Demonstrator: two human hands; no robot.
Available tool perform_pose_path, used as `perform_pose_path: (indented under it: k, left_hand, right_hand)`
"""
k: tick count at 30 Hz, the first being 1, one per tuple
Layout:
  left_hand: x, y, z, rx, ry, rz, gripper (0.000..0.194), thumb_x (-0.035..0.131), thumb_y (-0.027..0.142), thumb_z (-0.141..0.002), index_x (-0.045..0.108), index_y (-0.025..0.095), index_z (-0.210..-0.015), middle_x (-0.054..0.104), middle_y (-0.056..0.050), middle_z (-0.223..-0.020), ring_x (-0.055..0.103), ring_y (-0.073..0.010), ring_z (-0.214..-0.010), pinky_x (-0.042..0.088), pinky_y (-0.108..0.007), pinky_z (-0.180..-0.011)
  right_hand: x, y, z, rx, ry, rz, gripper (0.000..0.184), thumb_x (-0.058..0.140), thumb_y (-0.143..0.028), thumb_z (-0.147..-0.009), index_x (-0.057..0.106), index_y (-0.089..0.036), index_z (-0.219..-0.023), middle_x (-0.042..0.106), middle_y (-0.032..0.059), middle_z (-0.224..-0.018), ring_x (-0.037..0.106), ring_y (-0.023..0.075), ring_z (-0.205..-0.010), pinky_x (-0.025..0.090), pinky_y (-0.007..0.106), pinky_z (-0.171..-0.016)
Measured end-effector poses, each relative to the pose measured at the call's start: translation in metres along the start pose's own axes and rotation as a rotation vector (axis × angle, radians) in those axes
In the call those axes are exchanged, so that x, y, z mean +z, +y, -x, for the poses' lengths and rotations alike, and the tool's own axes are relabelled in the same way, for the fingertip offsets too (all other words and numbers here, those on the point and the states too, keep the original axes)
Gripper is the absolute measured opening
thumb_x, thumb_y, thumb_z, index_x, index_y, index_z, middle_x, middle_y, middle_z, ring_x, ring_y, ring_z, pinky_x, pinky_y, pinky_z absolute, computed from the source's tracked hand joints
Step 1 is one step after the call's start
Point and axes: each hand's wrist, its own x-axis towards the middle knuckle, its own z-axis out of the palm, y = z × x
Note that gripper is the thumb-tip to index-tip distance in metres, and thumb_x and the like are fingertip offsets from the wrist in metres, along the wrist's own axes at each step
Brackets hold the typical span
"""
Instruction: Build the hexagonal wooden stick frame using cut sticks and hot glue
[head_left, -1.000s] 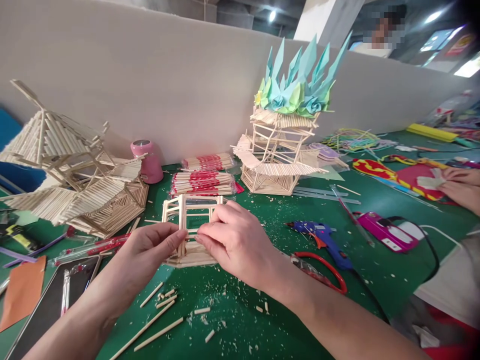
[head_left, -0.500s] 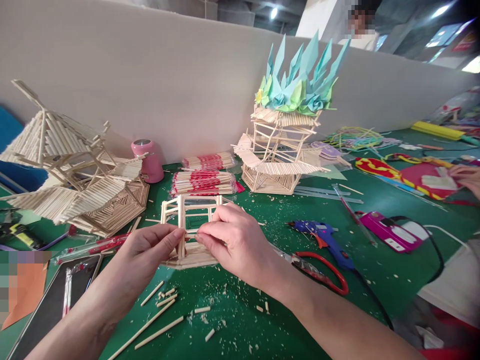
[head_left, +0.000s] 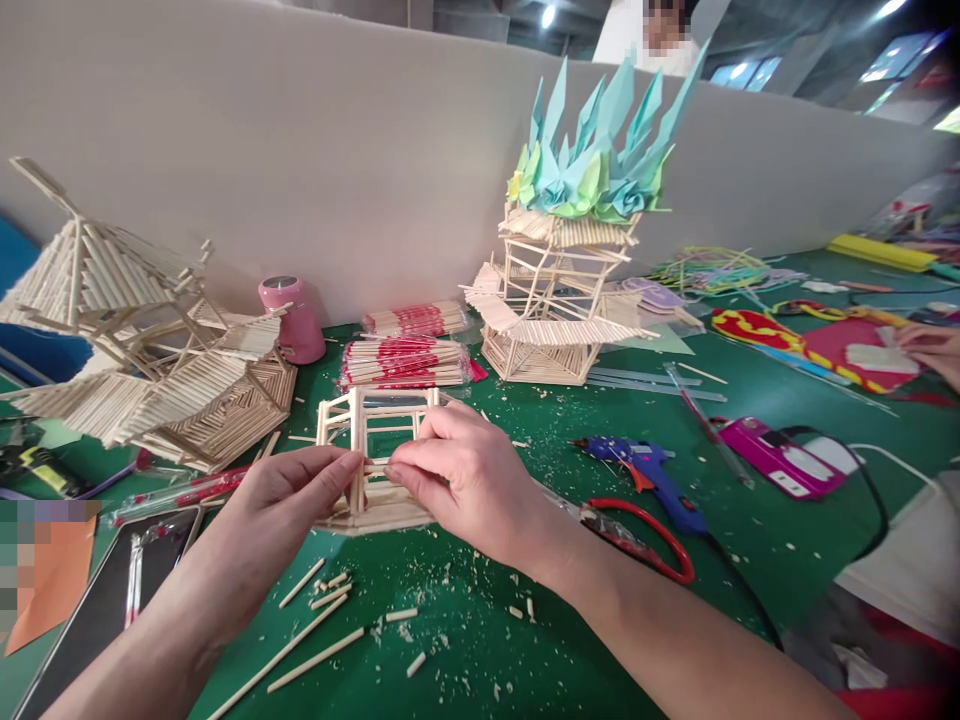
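A small frame of wooden sticks (head_left: pixel 357 425) stands on the green table in front of me, with upright posts and a slatted base. My left hand (head_left: pixel 304 490) is closed, thumb and forefinger pinching at its left front post. From the other side my right hand (head_left: pixel 461 475) pinches a short wooden stick (head_left: pixel 376 467) that lies level across the front opening. The stick's right end and much of the frame's right side are hidden behind my right fingers. Loose cut sticks (head_left: pixel 319 655) lie on the table below my hands.
A blue glue gun (head_left: pixel 645 465) and red-handled pliers (head_left: pixel 645 535) lie at right, by a purple power strip (head_left: pixel 787 460). Behind are stick bundles (head_left: pixel 405 362) and a stick tower (head_left: pixel 555 330); a stick pavilion (head_left: pixel 150 350) stands left. Another person's hand (head_left: pixel 934 350) is far right.
Both hands keep their pinch on the frame and short stick, with barely any movement. The view has shifted slightly, and the person behind the partition appears further left.
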Motion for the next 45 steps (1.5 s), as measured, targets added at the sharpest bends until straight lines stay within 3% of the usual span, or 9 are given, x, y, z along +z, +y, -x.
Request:
perform_pose_path:
  k: [4,6,10,14,20,29,35,39,45]
  left_hand:
    - [0.000,-0.005,0.003,0.030,0.065,-0.077,0.036,0.050,0.054,-0.077,0.059,0.021,-0.070,0.055,0.002,-0.065,0.048,-0.0132,-0.061,0.038,-0.023,-0.056]
    - [0.000,-0.007,0.006,0.072,0.207,-0.175,0.030,0.051,0.050,-0.078,0.058,0.022,-0.082,0.060,0.000,-0.074,0.052,-0.0160,-0.069,0.040,-0.026,-0.061]
    - [-0.002,-0.007,0.010,0.523,0.480,-0.557,0.015,0.054,0.035,-0.080,0.055,0.022,-0.088,0.055,-0.002,-0.083,0.050,-0.0166,-0.072,0.039,-0.029,-0.065]
    - [-0.007,-0.002,0.006,0.836,0.335,-0.902,0.014,0.049,0.022,-0.083,0.061,0.024,-0.091,0.050,-0.004,-0.085,0.044,-0.0187,-0.074,0.035,-0.032,-0.066]
    - [-0.008,0.013,0.000,0.807,0.169,-1.166,0.015,0.049,0.020,-0.082,0.063,0.021,-0.077,0.044,-0.003,-0.072,0.036,-0.0206,-0.072,0.029,-0.034,-0.064]
    - [-0.005,0.018,-0.002,0.796,0.125,-1.149,0.025,0.044,0.018,-0.085,0.056,0.020,-0.064,0.045,-0.003,-0.069,0.034,-0.0200,-0.071,0.026,-0.033,-0.064]
    - [-0.006,0.012,-0.002,0.744,0.076,-1.059,0.027,0.038,0.019,-0.089,0.058,0.019,-0.070,0.046,-0.002,-0.073,0.037,-0.0182,-0.072,0.029,-0.033,-0.066]
    - [-0.008,0.009,-0.003,0.750,0.030,-1.011,0.029,0.037,0.020,-0.090,0.058,0.017,-0.070,0.046,-0.003,-0.074,0.040,-0.0163,-0.070,0.033,-0.031,-0.062]
    - [-0.010,0.009,-0.002,0.744,0.003,-1.026,0.030,0.034,0.020,-0.090,0.057,0.016,-0.072,0.045,-0.003,-0.076,0.043,-0.0134,-0.065,0.037,-0.027,-0.057]
  right_hand:
    - [0.000,0.001,-0.001,-0.001,0.004,-0.001,0.027,0.054,-0.025,-0.087,0.069,-0.016,-0.066,0.049,0.0014,-0.067,0.043,0.0136,-0.069,0.036,0.024,-0.063]
    - [0.000,0.001,-0.001,0.007,0.000,-0.006,0.026,0.054,-0.025,-0.087,0.070,-0.017,-0.068,0.049,0.0016,-0.067,0.044,0.0139,-0.069,0.036,0.025,-0.063]
    - [0.000,0.001,0.000,0.009,-0.004,-0.015,0.024,0.053,-0.027,-0.087,0.072,-0.018,-0.075,0.050,0.0021,-0.069,0.044,0.0145,-0.070,0.036,0.025,-0.063]
    - [-0.001,0.001,0.000,-0.007,0.002,-0.004,0.023,0.053,-0.027,-0.088,0.072,-0.016,-0.078,0.050,0.0021,-0.069,0.044,0.0147,-0.070,0.037,0.025,-0.063]
    - [0.001,0.001,0.002,-0.028,0.017,0.010,0.024,0.053,-0.026,-0.088,0.072,-0.015,-0.077,0.049,0.0020,-0.069,0.043,0.0141,-0.069,0.037,0.026,-0.064]
    - [-0.001,0.004,0.005,-0.026,0.046,-0.087,0.022,0.051,-0.027,-0.088,0.070,-0.017,-0.082,0.051,0.0018,-0.070,0.047,0.0144,-0.071,0.038,0.027,-0.066]
    - [-0.014,0.020,0.018,0.298,0.156,-0.368,0.015,0.051,-0.028,-0.087,0.059,-0.016,-0.083,0.052,-0.0007,-0.071,0.047,0.0101,-0.062,0.039,0.023,-0.057]
    - [-0.014,0.023,0.025,0.466,0.023,-0.450,0.024,0.053,-0.040,-0.084,0.055,-0.017,-0.090,0.047,-0.0022,-0.069,0.042,0.0095,-0.059,0.035,0.022,-0.051]
    - [-0.009,0.015,0.021,0.508,-0.115,-0.528,0.026,0.054,-0.043,-0.083,0.059,-0.017,-0.084,0.041,-0.0041,-0.062,0.037,0.0090,-0.056,0.029,0.023,-0.050]
